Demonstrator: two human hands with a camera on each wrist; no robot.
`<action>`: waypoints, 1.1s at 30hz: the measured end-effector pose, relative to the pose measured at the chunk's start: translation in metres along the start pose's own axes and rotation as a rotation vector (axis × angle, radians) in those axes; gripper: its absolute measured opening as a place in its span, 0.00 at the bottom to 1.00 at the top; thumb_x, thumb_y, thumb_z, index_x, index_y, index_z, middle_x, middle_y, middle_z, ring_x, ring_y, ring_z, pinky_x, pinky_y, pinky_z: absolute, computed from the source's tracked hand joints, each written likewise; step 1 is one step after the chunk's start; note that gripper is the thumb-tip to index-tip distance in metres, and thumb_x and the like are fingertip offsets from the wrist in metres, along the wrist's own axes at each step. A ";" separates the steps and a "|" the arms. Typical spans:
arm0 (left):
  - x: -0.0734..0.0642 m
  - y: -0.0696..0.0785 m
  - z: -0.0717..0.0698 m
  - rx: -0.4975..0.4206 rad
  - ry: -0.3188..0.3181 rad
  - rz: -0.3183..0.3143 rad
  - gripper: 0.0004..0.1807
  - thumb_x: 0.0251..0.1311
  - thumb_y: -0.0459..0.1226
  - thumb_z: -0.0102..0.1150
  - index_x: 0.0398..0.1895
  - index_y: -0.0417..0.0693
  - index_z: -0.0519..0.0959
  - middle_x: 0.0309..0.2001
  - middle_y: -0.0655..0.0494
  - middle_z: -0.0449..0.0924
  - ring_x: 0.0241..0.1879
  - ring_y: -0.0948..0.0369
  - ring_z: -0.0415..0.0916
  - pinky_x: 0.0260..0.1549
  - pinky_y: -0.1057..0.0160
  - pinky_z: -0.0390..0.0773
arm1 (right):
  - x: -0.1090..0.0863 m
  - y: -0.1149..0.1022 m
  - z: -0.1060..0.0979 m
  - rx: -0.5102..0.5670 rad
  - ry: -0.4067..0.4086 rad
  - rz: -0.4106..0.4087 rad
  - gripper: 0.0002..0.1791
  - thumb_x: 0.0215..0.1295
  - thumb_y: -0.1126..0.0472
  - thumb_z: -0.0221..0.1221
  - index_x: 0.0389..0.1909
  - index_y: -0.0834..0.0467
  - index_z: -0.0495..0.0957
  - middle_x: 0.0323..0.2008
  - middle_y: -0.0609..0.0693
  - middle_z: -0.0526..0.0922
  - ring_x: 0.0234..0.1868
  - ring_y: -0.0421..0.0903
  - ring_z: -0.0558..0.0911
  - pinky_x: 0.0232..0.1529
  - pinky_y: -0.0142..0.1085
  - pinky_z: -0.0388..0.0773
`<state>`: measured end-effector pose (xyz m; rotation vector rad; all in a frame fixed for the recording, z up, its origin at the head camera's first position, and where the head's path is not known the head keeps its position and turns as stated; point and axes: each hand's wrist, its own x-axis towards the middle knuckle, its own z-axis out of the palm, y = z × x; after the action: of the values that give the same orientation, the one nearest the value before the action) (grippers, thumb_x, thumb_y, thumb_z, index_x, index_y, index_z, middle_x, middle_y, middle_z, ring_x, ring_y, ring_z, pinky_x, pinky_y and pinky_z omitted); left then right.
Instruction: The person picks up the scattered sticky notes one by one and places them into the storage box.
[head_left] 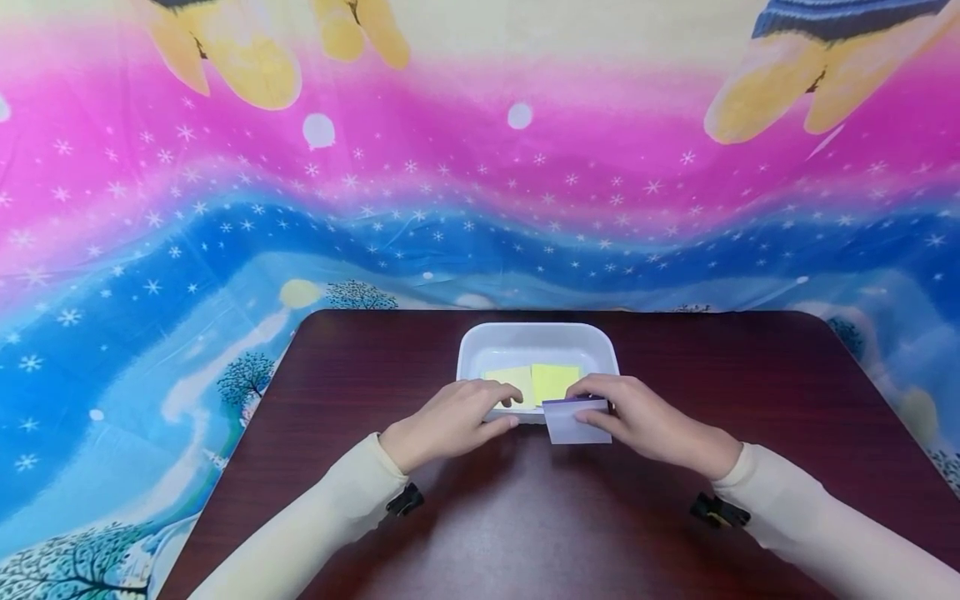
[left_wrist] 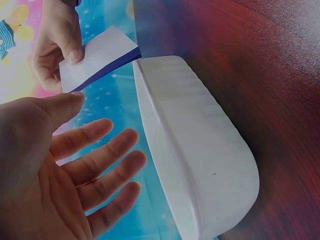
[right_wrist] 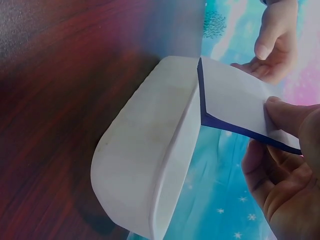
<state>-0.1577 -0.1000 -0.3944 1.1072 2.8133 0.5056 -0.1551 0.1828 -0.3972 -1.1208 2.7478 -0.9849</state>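
Observation:
My right hand [head_left: 645, 417] pinches a pad of purple sticky notes [head_left: 576, 423] by one edge, thumb on its white face and fingers behind. In the right wrist view the purple edge of the pad shows beside the tray's rim. A white plastic tray [head_left: 536, 333] stands on the table, with a pale yellow pad [head_left: 517, 379] and a brighter yellow pad [head_left: 555, 382] lying side by side in it. Over the tray's near left part hovers my left hand [head_left: 468, 412]. Its fingers are loosely spread and hold nothing in the left wrist view.
The dark red-brown wooden table [head_left: 337, 400] extends around the tray on all sides. Behind it hangs a colourful cloth [head_left: 450, 150] with snowflakes in pink and blue. Black clips [head_left: 405, 499] sit at both sleeve cuffs.

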 end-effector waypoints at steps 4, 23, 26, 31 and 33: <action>0.002 0.000 0.000 -0.008 0.004 -0.005 0.19 0.72 0.49 0.57 0.59 0.52 0.79 0.50 0.56 0.87 0.48 0.61 0.82 0.50 0.57 0.81 | 0.001 0.001 -0.002 0.009 0.001 0.025 0.15 0.63 0.66 0.67 0.51 0.54 0.82 0.45 0.46 0.86 0.39 0.38 0.78 0.38 0.30 0.79; 0.011 0.000 -0.001 0.009 0.018 -0.020 0.18 0.71 0.48 0.58 0.59 0.53 0.79 0.49 0.58 0.86 0.47 0.61 0.82 0.48 0.58 0.81 | 0.011 0.010 -0.009 0.035 0.039 0.062 0.16 0.64 0.66 0.66 0.52 0.55 0.81 0.45 0.50 0.86 0.38 0.40 0.79 0.36 0.33 0.81; 0.012 -0.001 -0.001 0.003 0.015 -0.028 0.19 0.71 0.49 0.58 0.59 0.53 0.79 0.50 0.58 0.86 0.47 0.61 0.82 0.48 0.58 0.81 | 0.012 0.013 -0.010 0.030 0.052 0.071 0.16 0.64 0.67 0.66 0.52 0.56 0.81 0.46 0.51 0.86 0.38 0.42 0.79 0.36 0.33 0.81; 0.014 -0.002 -0.002 -0.003 0.017 -0.027 0.18 0.71 0.49 0.58 0.59 0.53 0.79 0.50 0.56 0.86 0.47 0.61 0.82 0.49 0.57 0.81 | 0.015 0.016 -0.012 0.023 0.065 0.073 0.16 0.63 0.67 0.67 0.52 0.57 0.81 0.45 0.52 0.86 0.39 0.42 0.79 0.37 0.33 0.81; 0.015 -0.003 -0.002 -0.002 0.021 -0.022 0.18 0.71 0.48 0.58 0.58 0.52 0.79 0.49 0.56 0.86 0.47 0.60 0.82 0.49 0.57 0.81 | 0.015 0.017 -0.013 0.020 0.070 0.073 0.17 0.63 0.67 0.67 0.52 0.57 0.81 0.45 0.51 0.86 0.39 0.42 0.79 0.38 0.33 0.81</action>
<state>-0.1713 -0.0926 -0.3925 1.0754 2.8387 0.5209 -0.1802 0.1895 -0.3935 -0.9945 2.8042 -1.0593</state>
